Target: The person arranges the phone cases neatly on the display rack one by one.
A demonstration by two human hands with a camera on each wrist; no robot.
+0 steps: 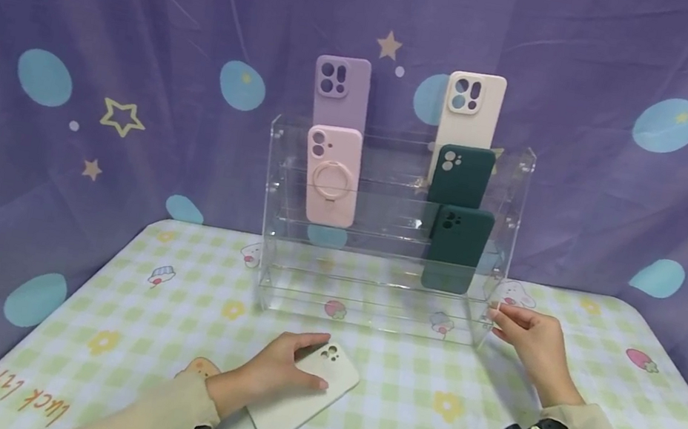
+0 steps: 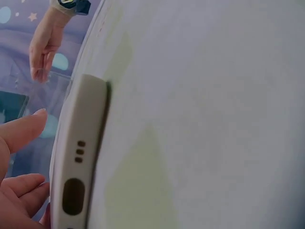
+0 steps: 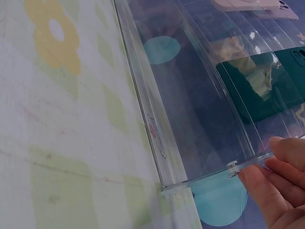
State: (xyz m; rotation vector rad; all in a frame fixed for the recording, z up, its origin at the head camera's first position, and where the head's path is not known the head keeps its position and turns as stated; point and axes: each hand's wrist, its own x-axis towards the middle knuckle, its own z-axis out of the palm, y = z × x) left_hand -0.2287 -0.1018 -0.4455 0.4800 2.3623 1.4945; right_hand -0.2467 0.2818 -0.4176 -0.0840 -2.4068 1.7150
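Note:
A white phone case (image 1: 302,410) lies on the table, camera holes uppermost. My left hand (image 1: 282,370) is over it with thumb and fingers spread; the thumb is above its back and the fingers are by its upper edge. In the left wrist view, the slotted side of the case (image 2: 78,152) shows beside the fingers. A clear stepped display rack (image 1: 372,290) stands behind. With its fingertips, my right hand (image 1: 532,349) pinches the front edge of the rack's right side panel, also seen in the right wrist view.
On the rack stand a purple case (image 1: 350,110), a pink case with a ring (image 1: 328,201), a cream case (image 1: 484,117) and two dark green cases, the lower (image 1: 458,251) in front. A checkered cloth (image 1: 162,336) covers the table; a purple curtain (image 1: 177,30) hangs behind.

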